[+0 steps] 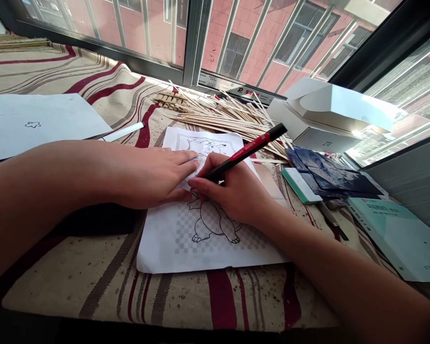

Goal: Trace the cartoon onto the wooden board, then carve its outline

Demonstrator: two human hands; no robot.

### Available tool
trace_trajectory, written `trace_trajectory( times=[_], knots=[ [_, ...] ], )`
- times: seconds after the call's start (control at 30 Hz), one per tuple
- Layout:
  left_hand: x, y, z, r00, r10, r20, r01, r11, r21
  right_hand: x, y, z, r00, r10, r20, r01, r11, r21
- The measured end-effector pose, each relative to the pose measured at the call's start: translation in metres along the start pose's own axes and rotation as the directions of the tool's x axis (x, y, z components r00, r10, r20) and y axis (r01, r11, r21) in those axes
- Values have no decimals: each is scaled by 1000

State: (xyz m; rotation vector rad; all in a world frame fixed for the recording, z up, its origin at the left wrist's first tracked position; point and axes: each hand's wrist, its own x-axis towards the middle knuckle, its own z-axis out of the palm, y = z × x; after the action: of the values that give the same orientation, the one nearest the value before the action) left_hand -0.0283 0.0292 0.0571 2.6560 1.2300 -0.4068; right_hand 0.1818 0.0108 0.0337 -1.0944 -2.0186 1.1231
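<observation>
A white sheet with a black outline drawing of a cartoon animal [204,229] lies on the striped cloth in front of me. My left hand [154,174] rests flat on the sheet's upper left, fingers stretched out and pressing it down. My right hand [232,191] is closed round a red and black marker pen [247,150], whose tip meets the paper near the middle of the drawing. The two hands almost touch at the fingertips.
A pile of thin bamboo sticks [222,114] lies behind the sheet by the window. White cardboard boxes [326,114] stand at the right. Dark blue papers [329,177] and a teal book [397,234] lie right. Another white sheet [32,124] and a white pen [123,131] lie left.
</observation>
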Motion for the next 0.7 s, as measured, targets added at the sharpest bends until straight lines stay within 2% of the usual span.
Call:
trace_trajectory(
  times=[0.17,0.3,0.37,0.53,0.7],
  knots=[
    [-1,2,1,1000,-23,12,22,999,33,0,0,-3,999,37,-36,-35,998,56],
    [-2,3,-1,995,-84,50,84,996,12,-3,-4,-16,967,38,-253,-4,991,135],
    [-3,5,-2,992,-105,75,104,994,14,-5,-7,-25,949,10,-314,42,987,158],
    [-2,7,-6,991,-100,89,98,995,35,-9,-13,-36,972,-33,-233,68,987,147],
    [-2,6,-4,995,-78,61,76,997,30,-6,-8,-27,996,9,-94,9,982,190]
  ],
)
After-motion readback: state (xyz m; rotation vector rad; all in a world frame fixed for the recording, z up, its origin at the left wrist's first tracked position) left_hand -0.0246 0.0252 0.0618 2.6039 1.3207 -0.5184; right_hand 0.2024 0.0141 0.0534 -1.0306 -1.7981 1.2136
